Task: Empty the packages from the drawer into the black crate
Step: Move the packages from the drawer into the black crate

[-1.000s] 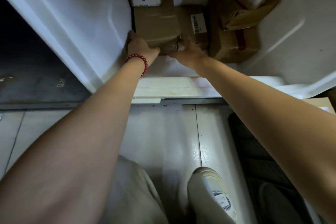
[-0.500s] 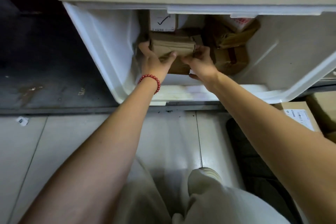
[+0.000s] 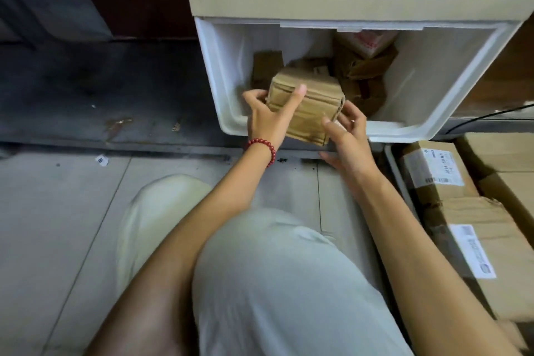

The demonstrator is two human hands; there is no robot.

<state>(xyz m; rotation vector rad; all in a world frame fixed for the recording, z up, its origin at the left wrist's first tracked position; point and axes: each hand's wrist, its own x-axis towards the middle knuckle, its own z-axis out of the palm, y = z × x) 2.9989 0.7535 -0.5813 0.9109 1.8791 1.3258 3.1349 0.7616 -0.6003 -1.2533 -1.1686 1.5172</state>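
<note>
A brown cardboard package (image 3: 310,108) hangs over the front rim of the open white drawer (image 3: 433,127). My left hand (image 3: 268,117), with a red bead bracelet at the wrist, grips its left side, thumb on top. My right hand (image 3: 348,133) holds its lower right corner. Several brown packages (image 3: 362,72) still lie at the back of the drawer, one with red print. The black crate (image 3: 400,182) stands at the right on the floor, only its dark left rim showing, with labelled cardboard boxes (image 3: 439,176) inside.
The drawer belongs to a beige plastic cabinet (image 3: 332,0). Pale floor tiles (image 3: 57,225) lie on the left, with a dark threshold strip (image 3: 115,101) beyond. My knees in light trousers (image 3: 274,283) fill the foreground. A black cable (image 3: 491,117) runs at the right.
Both hands have lifted the brown package out of the drawer's interior and pulled it toward me over the front rim. The view has drawn back, so the crate at the right shows.
</note>
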